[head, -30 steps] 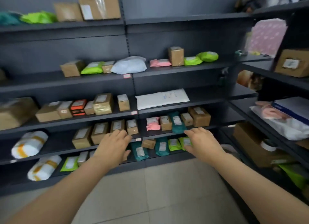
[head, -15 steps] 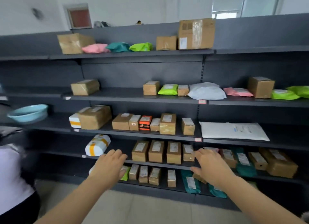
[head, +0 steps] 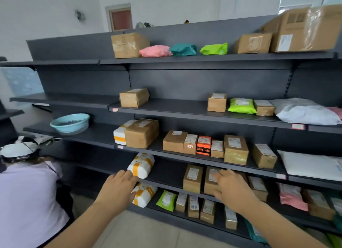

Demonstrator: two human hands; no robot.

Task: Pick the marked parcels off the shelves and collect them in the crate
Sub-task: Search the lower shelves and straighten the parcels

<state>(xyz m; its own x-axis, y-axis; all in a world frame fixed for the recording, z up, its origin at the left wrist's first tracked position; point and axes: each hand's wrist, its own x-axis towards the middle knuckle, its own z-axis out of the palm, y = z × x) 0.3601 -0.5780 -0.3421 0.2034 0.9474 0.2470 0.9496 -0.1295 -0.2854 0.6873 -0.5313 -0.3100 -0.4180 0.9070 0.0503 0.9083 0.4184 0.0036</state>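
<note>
Dark grey shelves [head: 185, 59] carry many parcels: brown boxes, coloured bags and white rolls with orange tape. My left hand [head: 118, 188] is held out with relaxed fingers and holds nothing, in front of the white taped roll [head: 141, 164] and a second roll [head: 143, 194] below it. My right hand [head: 231, 188] is also empty, its fingers spread in front of a row of brown boxes [head: 193, 178]. An orange box [head: 203, 145] stands among brown boxes one shelf higher. I see no crate.
A person in a pale shirt [head: 24, 201] crouches at the lower left, close to the shelf end. A light blue basin [head: 70, 123] sits on the left shelf. A white mailer bag [head: 303, 112] lies at the right. Tiled floor [head: 148, 229] lies below.
My view has swung left and upward along the shelving. The top shelf, the blue basin and the crouching person have come into view. Both hands stay out in front, empty.
</note>
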